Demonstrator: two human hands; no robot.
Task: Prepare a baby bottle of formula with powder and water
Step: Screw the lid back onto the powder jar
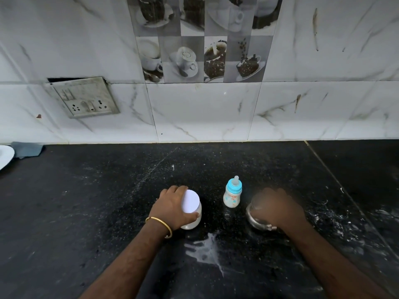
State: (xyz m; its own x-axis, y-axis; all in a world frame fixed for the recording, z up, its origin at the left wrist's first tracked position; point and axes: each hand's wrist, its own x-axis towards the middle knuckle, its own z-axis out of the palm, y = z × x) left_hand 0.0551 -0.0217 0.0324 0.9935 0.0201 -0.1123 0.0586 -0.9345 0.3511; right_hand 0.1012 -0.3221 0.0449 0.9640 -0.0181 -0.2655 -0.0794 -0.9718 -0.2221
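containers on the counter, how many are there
3. A white-lidded jar on the left, gripped by the left hand; a baby bottle upright in the middle; a steel vessel on the right, partly hidden under the blurred right hand.

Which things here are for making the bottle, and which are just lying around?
For the job: baby bottle, white jar in the left hand, steel cup under the right hand.
Lying about: plate, grey cloth, white spill.
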